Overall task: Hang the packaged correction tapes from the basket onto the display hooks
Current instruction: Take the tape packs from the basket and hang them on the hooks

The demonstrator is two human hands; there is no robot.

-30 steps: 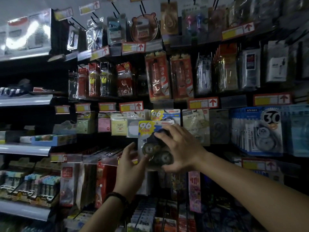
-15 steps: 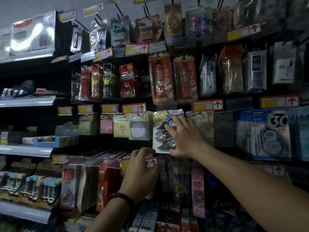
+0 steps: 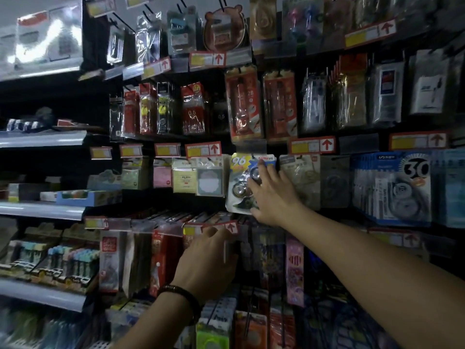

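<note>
Right hand [image 3: 273, 197] presses straight fingers on the blue-and-white blister pack of correction tape [image 3: 236, 182]; left hand [image 3: 208, 260] hangs loosely curled, empty. Light, stiff, slick: probably best pinched by its edges.

The correction tape pack [image 3: 239, 182] has moved from mid-air up to the hook row, now pressed flat by the right hand [image 3: 273, 197]. The left hand [image 3: 208, 258] has let go and dropped to the red price tag [image 3: 230, 227] below.
</note>
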